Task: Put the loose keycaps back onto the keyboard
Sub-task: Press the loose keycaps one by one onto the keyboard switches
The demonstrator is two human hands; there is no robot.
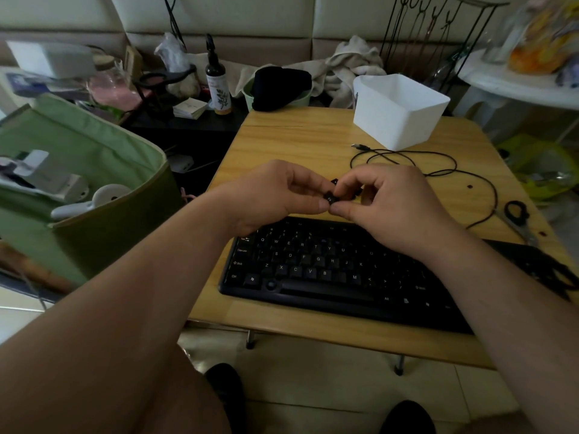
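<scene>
I see both hands raised over the far edge of the keyboard (329,270), which lies along the counter's (282,145) near edge; my left hand (275,195) and right hand (385,202) both have their grip clamped on one small black keycap (330,198) — pinched between the fingertips, directly above the top rows; the empty sockets lie below and nearer me; which one it fits I cannot tell.

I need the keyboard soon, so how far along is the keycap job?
Most letter keys on the keyboard look seated already. In hand: the left hand and right hand pinch one black keycap above the top row, not yet pressed on. Left: at least one socket beside the Windows key looks bare; any other gaps hide under the arms.
</scene>
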